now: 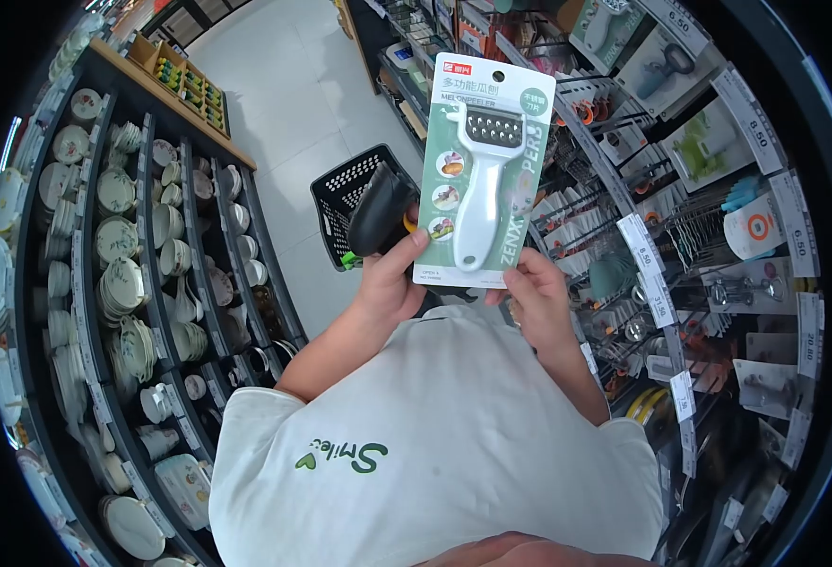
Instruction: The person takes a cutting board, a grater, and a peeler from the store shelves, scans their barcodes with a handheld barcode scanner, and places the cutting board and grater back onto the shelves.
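Note:
A carded melon peeler (484, 175), white with a metal grater-like head, is held upright in front of my chest. My left hand (392, 279) pinches the lower left corner of its card, thumb on the front. At the lower right edge, my right hand (536, 291) grips the card between thumb and fingers. Just beyond my left hand is a black object (379, 210), partly hidden by the card and hand; what carries it cannot be made out. Behind it a black shopping basket (333, 194) with perforated sides shows, with a bit of green near its lower edge.
Shelves of plates and bowls (118, 269) line the left side. Racks of hanging kitchen tools with price tags (638, 241) run close along the right. Tiled floor (279, 71) lies between them, and a wooden display (189, 85) stands at the upper left.

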Demonstrator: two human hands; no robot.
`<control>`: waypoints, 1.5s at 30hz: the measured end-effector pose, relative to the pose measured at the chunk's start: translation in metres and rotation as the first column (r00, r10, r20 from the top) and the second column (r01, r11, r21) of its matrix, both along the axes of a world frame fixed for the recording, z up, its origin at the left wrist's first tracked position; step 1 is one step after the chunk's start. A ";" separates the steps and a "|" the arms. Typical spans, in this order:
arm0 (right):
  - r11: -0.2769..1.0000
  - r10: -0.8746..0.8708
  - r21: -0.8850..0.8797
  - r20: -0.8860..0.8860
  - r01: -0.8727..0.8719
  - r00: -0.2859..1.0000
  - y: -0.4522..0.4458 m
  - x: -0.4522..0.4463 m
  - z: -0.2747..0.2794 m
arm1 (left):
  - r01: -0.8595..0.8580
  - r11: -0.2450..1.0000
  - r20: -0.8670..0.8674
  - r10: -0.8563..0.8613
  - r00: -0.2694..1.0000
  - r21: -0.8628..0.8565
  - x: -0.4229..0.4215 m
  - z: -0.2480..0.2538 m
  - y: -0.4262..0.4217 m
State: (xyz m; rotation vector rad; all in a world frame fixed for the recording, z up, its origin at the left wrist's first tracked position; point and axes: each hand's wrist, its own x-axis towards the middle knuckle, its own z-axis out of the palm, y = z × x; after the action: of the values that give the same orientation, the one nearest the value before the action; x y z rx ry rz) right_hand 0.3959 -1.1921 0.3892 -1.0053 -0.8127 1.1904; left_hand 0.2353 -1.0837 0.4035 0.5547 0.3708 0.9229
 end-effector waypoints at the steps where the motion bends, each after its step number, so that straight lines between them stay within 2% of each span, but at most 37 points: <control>1: 1.000 0.005 0.006 0.003 -0.005 1.000 0.000 0.001 -0.002 | -0.001 1.000 -0.002 0.001 1.000 0.018 0.000 0.000 -0.001; 9: 0.999 -0.004 0.035 0.016 0.004 1.000 -0.003 0.003 -0.003 | 0.029 0.996 0.006 -0.029 1.000 0.082 0.002 0.003 -0.003; 19: 0.999 -0.039 0.028 0.064 0.038 0.997 -0.010 0.005 0.002 | 0.066 0.995 0.045 -0.069 0.997 0.075 0.007 0.000 -0.005; 36: 0.998 -0.015 0.066 -0.015 0.015 1.000 0.000 0.007 0.000 | 0.056 0.993 0.045 -0.060 0.997 0.099 0.006 0.001 0.004; 38: 0.997 -0.007 0.074 -0.014 0.008 1.000 0.000 0.008 0.001 | 0.074 0.985 0.032 -0.080 0.996 0.159 0.006 -0.004 0.005; 45: 0.997 -0.008 0.077 -0.025 0.010 1.000 0.001 0.010 0.001 | 0.077 0.983 0.046 -0.085 0.995 0.167 0.011 0.001 0.005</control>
State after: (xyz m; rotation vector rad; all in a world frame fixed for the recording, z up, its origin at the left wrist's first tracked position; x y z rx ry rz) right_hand 0.4056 -1.1915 0.3906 -0.9288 -0.8282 1.1533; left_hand 0.2466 -1.0784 0.4049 0.6907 0.2236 0.8926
